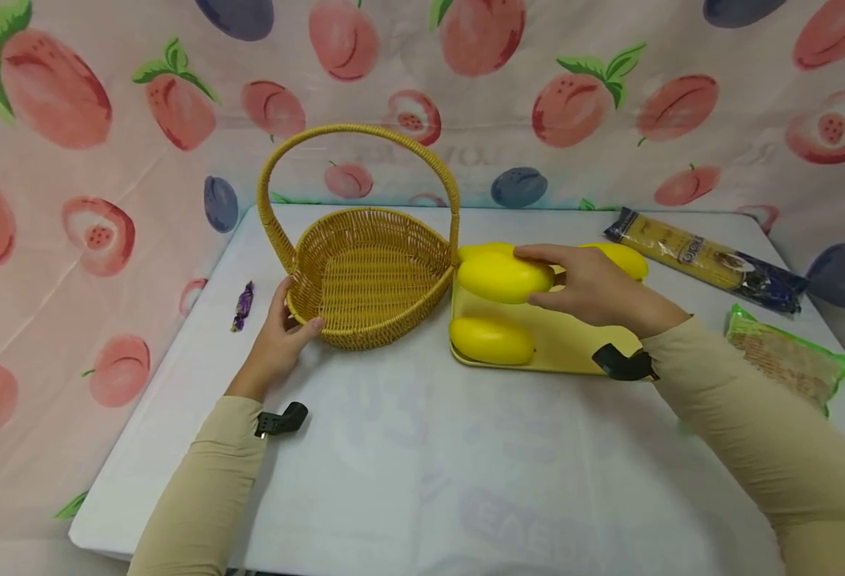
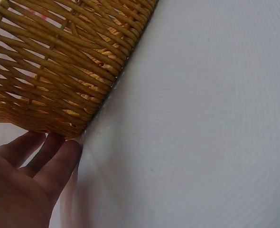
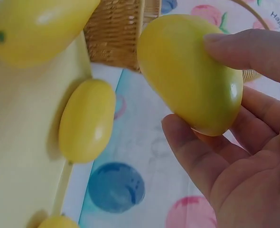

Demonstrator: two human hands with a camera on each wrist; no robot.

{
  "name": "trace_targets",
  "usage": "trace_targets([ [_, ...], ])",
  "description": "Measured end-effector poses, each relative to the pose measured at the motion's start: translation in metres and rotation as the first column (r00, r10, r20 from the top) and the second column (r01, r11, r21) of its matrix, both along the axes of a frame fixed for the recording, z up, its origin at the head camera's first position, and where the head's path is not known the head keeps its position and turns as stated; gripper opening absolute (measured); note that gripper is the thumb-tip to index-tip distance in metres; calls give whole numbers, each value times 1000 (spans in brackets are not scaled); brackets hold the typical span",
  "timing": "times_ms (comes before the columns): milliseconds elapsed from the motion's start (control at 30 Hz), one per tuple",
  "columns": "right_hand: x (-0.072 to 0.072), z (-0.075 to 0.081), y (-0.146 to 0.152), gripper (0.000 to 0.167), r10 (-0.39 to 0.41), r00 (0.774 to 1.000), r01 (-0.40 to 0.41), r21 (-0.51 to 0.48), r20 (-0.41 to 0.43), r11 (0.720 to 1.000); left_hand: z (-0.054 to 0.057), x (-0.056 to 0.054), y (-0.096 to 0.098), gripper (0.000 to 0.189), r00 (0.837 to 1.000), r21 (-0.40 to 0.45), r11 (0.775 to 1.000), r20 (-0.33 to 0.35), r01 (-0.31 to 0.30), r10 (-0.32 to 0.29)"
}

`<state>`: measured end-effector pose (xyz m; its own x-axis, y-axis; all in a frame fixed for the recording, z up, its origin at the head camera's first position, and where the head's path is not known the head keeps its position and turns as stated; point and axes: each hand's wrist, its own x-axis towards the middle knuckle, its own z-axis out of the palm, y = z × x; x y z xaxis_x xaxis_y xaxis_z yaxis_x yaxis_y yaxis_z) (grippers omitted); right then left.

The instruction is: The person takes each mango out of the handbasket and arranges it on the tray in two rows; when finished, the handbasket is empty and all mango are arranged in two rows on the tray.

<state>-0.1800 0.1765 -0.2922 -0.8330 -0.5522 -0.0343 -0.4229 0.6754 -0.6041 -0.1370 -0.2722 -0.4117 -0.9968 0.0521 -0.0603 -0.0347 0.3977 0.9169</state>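
Note:
My left hand (image 1: 275, 342) grips the near left side of a woven yellow-brown basket (image 1: 368, 340) with a tall arched handle. Its thumb lies over the rim, and in the left wrist view the fingers (image 2: 54, 173) touch the outside of the wickerwork near its base. Between thumb and fingers, my right hand (image 1: 595, 288) holds a yellow mango (image 1: 505, 276) above the left part of a pale yellow tray (image 1: 566, 344), just right of the basket. Another mango (image 1: 492, 340) lies at the tray's front left corner. Two more, a back-left mango (image 1: 483, 250) and a back-right mango (image 1: 624, 260), are partly hidden.
A wrapped purple candy (image 1: 243, 306) lies left of the basket. At the right are a long pasta packet (image 1: 706, 260) and a green-edged clear bag (image 1: 786, 360). A fruit-print cloth (image 1: 494, 104) hangs behind the white table (image 1: 394, 464).

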Motion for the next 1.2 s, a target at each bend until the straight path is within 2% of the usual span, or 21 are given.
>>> trace_targets([
  [300, 6, -5, 33, 63, -85, 996, 85, 66, 11, 994, 2, 1, 1, 92, 1000, 5, 1000, 6, 6, -7],
  [600, 9, -15, 65, 61, -109, 994, 109, 129, -7, 986, 0, 0, 1, 93, 1000, 6, 1000, 14, 3, -3],
  [1000, 15, -36, 92, 65, -161, 985, 145, 194, 65, 970, 3, 0, 2, 93, 1000, -4, 1000, 16, -4, 4],
  [1200, 20, -48, 101, 64, -161, 982, 142, 182, 96, 973, 4, 1, 3, 92, 1000, 0, 1000, 13, -8, 8],
])
